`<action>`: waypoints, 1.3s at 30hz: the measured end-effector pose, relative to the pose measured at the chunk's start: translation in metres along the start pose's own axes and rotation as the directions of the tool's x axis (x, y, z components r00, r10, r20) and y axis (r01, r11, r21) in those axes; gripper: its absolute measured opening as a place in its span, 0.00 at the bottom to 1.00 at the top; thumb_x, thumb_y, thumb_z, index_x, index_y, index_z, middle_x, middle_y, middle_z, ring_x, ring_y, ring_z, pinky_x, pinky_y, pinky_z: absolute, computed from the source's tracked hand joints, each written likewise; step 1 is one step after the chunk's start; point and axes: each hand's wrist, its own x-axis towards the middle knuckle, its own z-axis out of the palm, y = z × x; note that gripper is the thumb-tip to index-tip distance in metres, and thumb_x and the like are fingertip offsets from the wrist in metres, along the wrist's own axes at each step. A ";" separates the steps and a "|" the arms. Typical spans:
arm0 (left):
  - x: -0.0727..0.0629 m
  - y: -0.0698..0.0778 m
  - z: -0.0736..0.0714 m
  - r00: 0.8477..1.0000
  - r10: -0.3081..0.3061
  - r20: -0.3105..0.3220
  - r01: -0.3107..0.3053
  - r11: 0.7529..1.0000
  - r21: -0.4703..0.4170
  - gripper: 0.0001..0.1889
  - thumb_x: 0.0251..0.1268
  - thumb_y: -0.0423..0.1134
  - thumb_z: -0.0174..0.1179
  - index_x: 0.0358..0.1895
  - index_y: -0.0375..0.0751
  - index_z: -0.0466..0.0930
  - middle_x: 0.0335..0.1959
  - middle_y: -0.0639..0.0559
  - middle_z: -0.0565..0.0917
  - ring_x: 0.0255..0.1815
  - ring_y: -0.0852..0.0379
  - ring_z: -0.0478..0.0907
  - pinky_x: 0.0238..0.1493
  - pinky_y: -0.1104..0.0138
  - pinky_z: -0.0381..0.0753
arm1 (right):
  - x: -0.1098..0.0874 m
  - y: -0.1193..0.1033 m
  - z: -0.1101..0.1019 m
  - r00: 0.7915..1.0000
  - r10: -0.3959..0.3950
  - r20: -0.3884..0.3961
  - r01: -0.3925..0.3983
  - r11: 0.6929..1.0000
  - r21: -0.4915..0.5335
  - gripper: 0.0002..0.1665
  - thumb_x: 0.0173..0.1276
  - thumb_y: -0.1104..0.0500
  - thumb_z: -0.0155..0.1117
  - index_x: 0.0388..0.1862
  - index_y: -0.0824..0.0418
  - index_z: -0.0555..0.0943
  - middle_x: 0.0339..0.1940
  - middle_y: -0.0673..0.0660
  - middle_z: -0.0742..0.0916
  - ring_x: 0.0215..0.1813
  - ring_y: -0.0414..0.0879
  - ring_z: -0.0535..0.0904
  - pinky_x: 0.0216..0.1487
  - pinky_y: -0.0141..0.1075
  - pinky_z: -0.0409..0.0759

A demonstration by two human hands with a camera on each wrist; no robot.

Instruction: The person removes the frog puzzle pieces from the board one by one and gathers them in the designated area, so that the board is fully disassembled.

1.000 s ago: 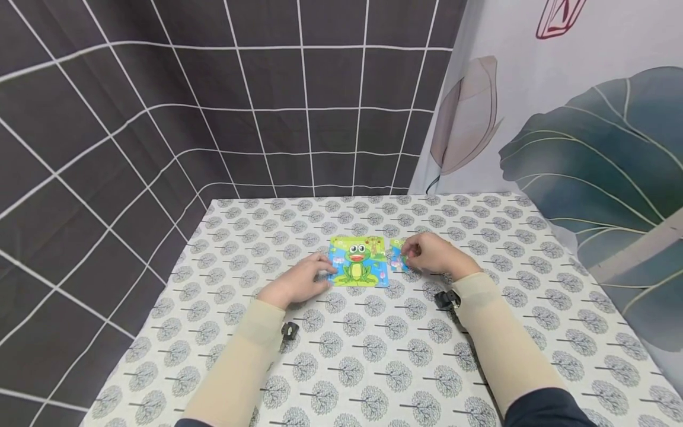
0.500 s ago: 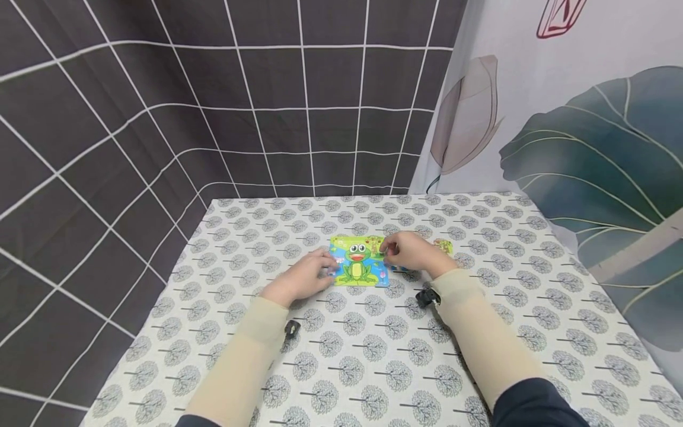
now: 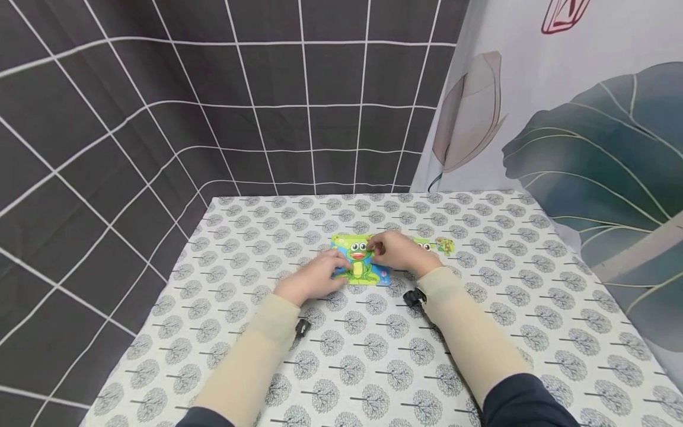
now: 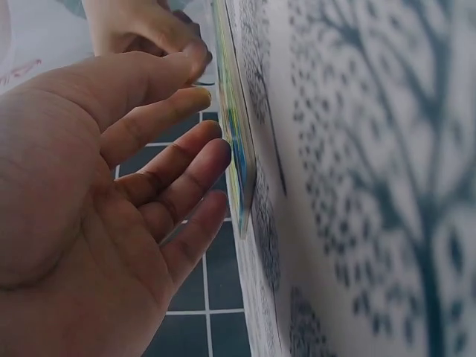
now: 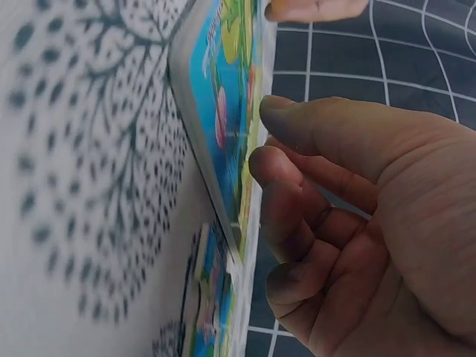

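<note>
A square frog picture puzzle [image 3: 368, 277] lies flat on the table, green at the top and blue lower down. My left hand [image 3: 319, 276] is at its left side, with fingers spread and reaching over its edge. In the left wrist view, the fingertips of my left hand [image 4: 141, 186] meet or nearly meet the puzzle's face [image 4: 235, 149]. My right hand [image 3: 396, 253] hovers over the puzzle's upper right. Its fingers are loosely bent in the right wrist view, a gap shows between thumb and forefinger, and nothing is seen held.
Loose puzzle pieces lie right of the board, one with frog eyes [image 3: 424, 244] and another green one [image 3: 446, 245], partly behind my right hand. A tree-print cloth [image 3: 373, 344] covers the table. A dark grid curtain [image 3: 277, 118] hangs behind.
My right hand has moved left from the pieces onto the puzzle's upper right, uncovering pieces at the right. My left hand has shifted slightly right, over the board's left part.
</note>
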 end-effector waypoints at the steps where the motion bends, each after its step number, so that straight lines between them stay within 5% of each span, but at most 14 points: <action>1: 0.001 0.000 0.000 1.000 0.001 0.005 -0.001 1.000 -0.001 0.20 0.72 0.42 0.68 0.64 0.44 0.83 0.61 0.55 0.78 0.65 0.55 0.74 0.73 0.59 0.72 | 0.001 -0.001 0.001 1.000 -0.008 0.004 0.008 1.000 -0.002 0.19 0.65 0.63 0.76 0.55 0.63 0.87 0.30 0.49 0.85 0.32 0.42 0.79 0.42 0.39 0.83; 12: -0.003 0.003 0.002 0.998 -0.005 0.055 0.005 1.000 0.007 0.25 0.71 0.43 0.69 0.68 0.44 0.81 0.63 0.53 0.74 0.66 0.54 0.71 0.73 0.58 0.72 | 0.005 -0.002 0.013 0.995 0.067 0.073 -0.071 0.996 0.059 0.24 0.67 0.60 0.76 0.61 0.62 0.84 0.31 0.52 0.84 0.29 0.44 0.77 0.39 0.38 0.82; 39: -0.005 0.006 0.004 0.997 0.010 0.075 -0.014 0.999 0.050 0.27 0.72 0.44 0.68 0.72 0.45 0.78 0.65 0.51 0.72 0.66 0.53 0.69 0.74 0.58 0.71 | 0.009 -0.002 0.011 0.995 0.060 0.081 -0.063 0.997 0.040 0.21 0.69 0.59 0.75 0.58 0.60 0.80 0.32 0.52 0.83 0.26 0.43 0.77 0.38 0.38 0.81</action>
